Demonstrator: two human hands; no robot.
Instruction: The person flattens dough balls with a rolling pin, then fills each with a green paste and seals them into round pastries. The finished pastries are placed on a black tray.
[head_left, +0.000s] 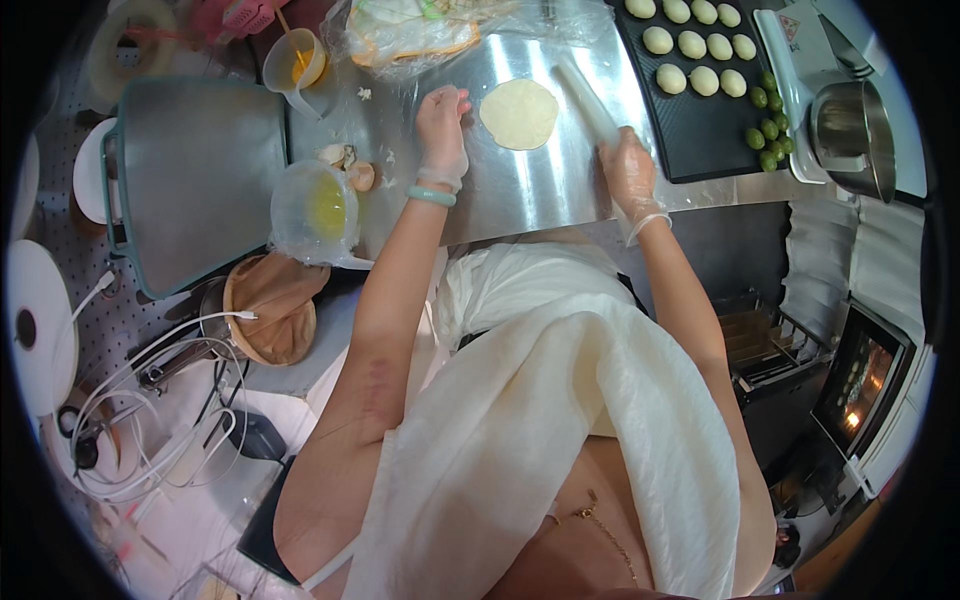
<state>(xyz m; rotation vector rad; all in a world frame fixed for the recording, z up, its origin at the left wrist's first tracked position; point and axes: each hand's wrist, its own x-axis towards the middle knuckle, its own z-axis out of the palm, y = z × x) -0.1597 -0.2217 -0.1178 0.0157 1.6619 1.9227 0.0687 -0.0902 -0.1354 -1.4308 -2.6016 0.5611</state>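
Note:
On the metal worktop (517, 184) lies a flat round sheet of dough (519, 115). My right hand (628, 169), in a clear plastic glove, grips the near end of a pale rolling pin (587, 97). The pin slants away from me, just right of the dough and apart from it. My left hand (442, 124), also gloved, rests beside the dough's left edge with its fingers curled. The inside of that hand is hidden. To the right, a black tray (701, 135) carries several white dough balls (692, 45) and several green balls (769, 129).
A clear container of yellowish liquid (311, 210) stands left, near eggshells (360, 175). Beyond are a jug with orange contents (296, 64) and a plastic bag (409, 37). A cutting board (199, 180) leans at left. A steel pot (851, 139) stands right, above a lit oven (862, 379).

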